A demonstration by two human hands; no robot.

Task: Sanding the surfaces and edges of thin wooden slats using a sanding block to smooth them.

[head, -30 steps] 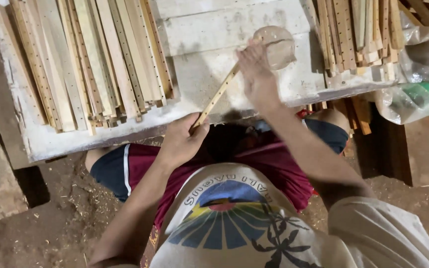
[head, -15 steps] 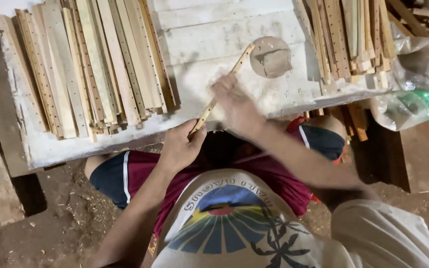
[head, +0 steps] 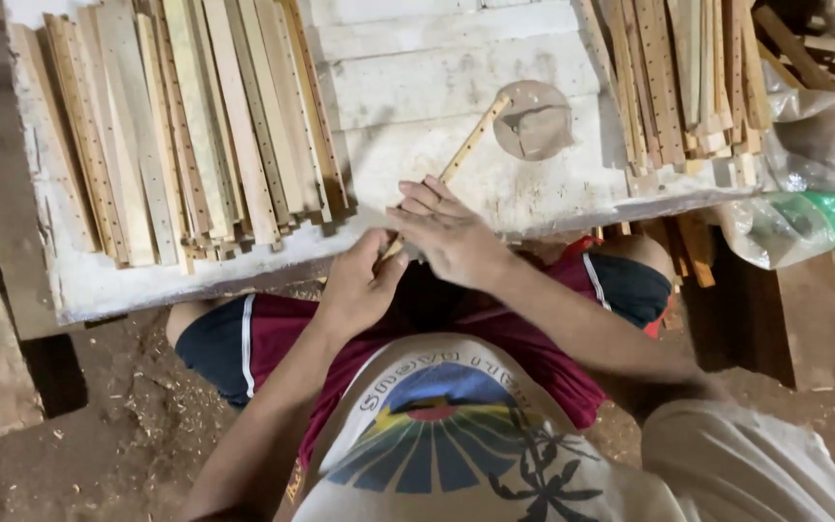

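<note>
Left stack: pale perforated wooden slats [head: 186,126] lying on the white bench [head: 417,77], left of the hands.
Left hand [head: 359,290]: clenched on the near end of the thin stick [head: 461,155], at the bench's front edge.
Stick: angles up across the bench toward the round pad [head: 533,121].
Right hand [head: 446,232]: fingers flat over the stick, just beside the left hand; whether it grips, I cannot tell.
Right stack: more slats [head: 678,77], right of the pad.

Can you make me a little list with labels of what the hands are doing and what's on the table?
Left hand: grips near end of thin wooden strip
Right hand: lies over same strip, fingers flat
Strip: slants up toward round brown disc
Table: white, worn
Left pile: many wooden slats
Right pile: more slats
Far right: plastic bag
</note>
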